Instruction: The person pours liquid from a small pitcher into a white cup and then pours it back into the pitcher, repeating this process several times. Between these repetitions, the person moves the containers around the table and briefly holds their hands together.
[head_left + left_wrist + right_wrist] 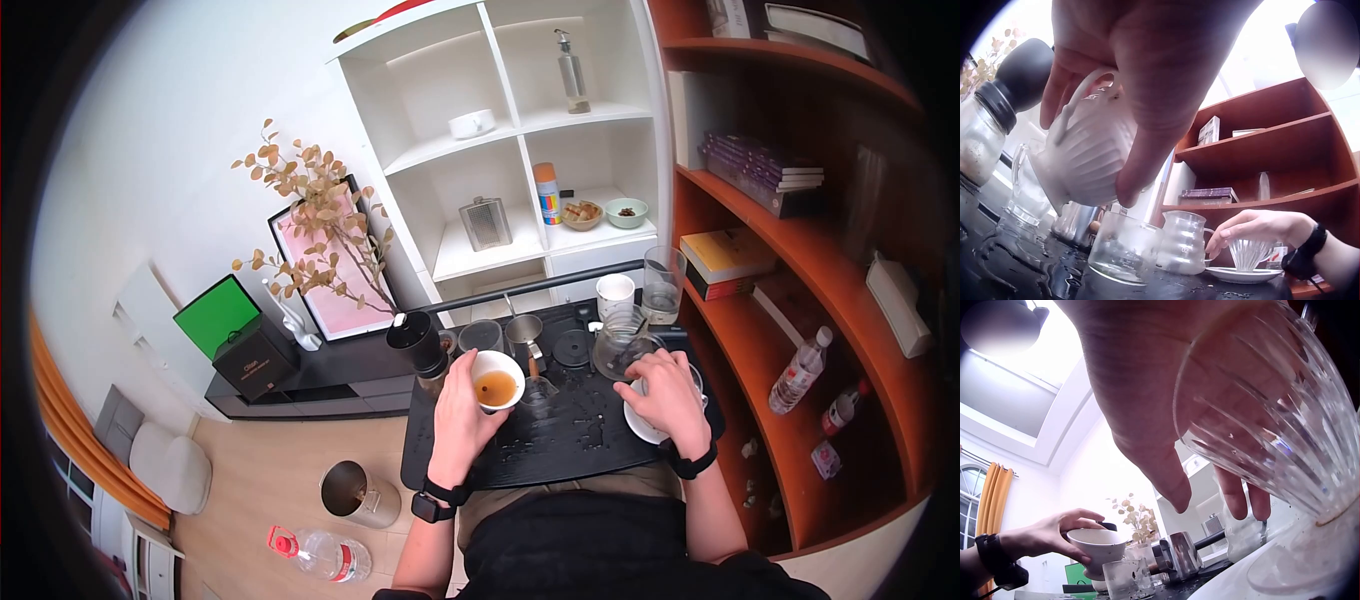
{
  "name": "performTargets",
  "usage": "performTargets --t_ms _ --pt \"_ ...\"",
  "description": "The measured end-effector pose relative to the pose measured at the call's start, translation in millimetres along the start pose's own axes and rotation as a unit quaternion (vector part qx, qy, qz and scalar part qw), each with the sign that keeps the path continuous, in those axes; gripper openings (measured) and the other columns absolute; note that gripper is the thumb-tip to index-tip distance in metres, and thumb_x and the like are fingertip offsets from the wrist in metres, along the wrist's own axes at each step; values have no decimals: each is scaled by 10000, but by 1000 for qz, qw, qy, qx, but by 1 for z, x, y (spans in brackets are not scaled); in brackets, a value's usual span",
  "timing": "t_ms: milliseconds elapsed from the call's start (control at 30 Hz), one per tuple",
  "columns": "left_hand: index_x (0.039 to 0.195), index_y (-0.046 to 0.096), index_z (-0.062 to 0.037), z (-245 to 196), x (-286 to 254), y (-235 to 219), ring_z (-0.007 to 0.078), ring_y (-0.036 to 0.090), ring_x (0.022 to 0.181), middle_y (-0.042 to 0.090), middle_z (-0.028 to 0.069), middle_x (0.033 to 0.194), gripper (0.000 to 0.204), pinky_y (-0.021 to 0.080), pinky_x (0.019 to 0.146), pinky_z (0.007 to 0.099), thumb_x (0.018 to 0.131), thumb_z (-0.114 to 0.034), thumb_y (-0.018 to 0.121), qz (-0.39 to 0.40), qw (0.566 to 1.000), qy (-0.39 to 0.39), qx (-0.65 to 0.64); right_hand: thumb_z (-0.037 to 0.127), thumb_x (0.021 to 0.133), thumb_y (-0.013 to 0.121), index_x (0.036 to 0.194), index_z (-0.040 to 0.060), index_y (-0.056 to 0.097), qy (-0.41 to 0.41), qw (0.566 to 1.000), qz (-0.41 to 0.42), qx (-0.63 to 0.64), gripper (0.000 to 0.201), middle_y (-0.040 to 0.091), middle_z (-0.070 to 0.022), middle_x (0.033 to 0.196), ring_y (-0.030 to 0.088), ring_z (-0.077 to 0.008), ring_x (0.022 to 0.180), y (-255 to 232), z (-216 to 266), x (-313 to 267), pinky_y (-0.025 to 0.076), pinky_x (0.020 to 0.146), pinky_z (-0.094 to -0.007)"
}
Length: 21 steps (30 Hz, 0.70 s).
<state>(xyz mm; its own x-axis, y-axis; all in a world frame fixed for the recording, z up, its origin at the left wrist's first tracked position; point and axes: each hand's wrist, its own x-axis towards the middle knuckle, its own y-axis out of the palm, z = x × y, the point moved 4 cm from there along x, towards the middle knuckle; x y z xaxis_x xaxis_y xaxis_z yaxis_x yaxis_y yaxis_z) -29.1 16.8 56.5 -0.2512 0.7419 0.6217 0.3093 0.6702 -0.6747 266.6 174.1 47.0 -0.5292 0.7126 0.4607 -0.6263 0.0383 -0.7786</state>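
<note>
My left hand [462, 418] grips a white ribbed cup [497, 380] with a handle and a flared foot, held above the front of the black table. Brown shows inside the cup, with a dark spot in it. Over a clear ribbed glass cup [1272, 425] hangs my right hand [668, 395], its fingers loosely bent and seen partly through the glass. That glass stands on a white saucer [1260, 275]. In the left wrist view, the right fingertips are close to the handle of a glass server [1183, 240].
On the wet black table [450, 450] stand a clear glass [1124, 247], a metal jug [523, 328], a white cup [615, 293] and a black-topped grinder [418, 340]. A metal bin [355, 495] and a large bottle [320, 553] are on the floor. Wooden shelves [760, 270] rise at right.
</note>
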Motion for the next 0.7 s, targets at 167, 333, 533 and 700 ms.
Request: performTargets --t_ms 167,333,533,700 --pt "1690 465 -5 -6 5 2 444 652 1458 636 245 1607 1146 550 1238 500 712 -96 1055 -7 996 63 69 360 961 882 1025 21 883 -3 1000 -3 0 345 835 -96 1045 714 -277 1136 0 -1 0 447 1108 -432" --pt "1707 454 17 -12 8 -1 438 631 1463 588 246 1658 1143 538 1226 504 718 -64 1021 16 991 89 100 356 958 884 1022 19 881 -4 1000 -6 5 343 837 -96 1053 714 -278 1137 -1 0 -1 449 1108 -430" --pt "1719 439 39 -18 8 -4 435 614 1454 547 254 1689 1112 527 1193 498 751 -51 978 40 985 111 125 352 952 887 1020 18 880 -1 1000 -5 8 341 838 -98 1056 715 -284 1138 -1 0 -1 451 1110 -430" --pt "1717 442 42 -24 11 -5 422 608 1463 540 255 1702 1104 520 1190 484 744 -34 958 56 978 126 155 352 951 888 1022 18 881 -1 1000 -5 7 342 838 -99 1056 718 -285 1139 -1 0 -1 451 1115 -434"
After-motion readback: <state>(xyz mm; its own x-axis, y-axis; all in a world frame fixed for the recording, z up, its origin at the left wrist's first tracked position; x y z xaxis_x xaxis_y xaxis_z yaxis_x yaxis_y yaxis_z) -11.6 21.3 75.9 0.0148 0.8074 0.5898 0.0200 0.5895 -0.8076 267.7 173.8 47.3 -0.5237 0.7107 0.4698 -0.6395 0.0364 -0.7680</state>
